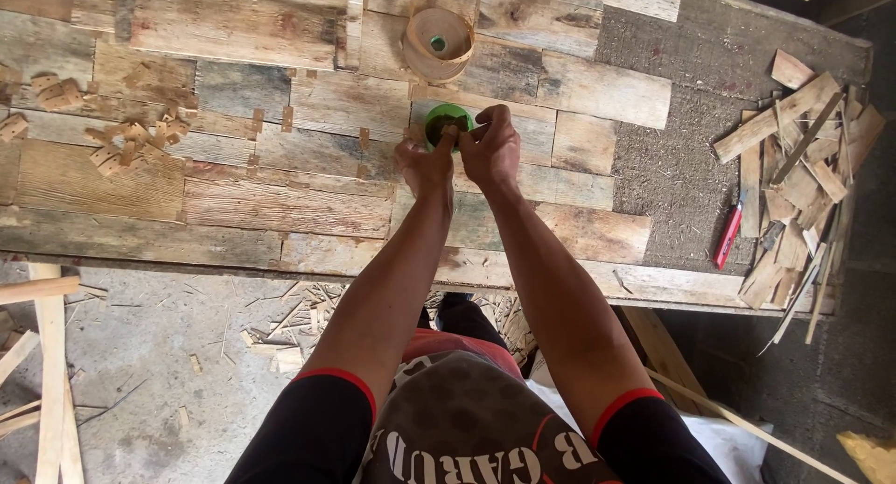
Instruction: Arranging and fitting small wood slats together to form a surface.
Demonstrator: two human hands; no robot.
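Just below the tape roll [438,43] | green cup [448,122] on plank tabletop [280,204], half-covered | left hand [425,164] and right hand [491,150] fingers pinched together over its mouth on a small wood bit [450,130], contents unclear.

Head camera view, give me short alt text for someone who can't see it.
Both hands, left and right, hold a small wood piece over a green cup on a plank panel. Wood scraps and a red knife lie right.

Bare forearms; short black sleeves edged with red bands; grey-brown shirt front bearing large pale lettering; both hands ungloved.
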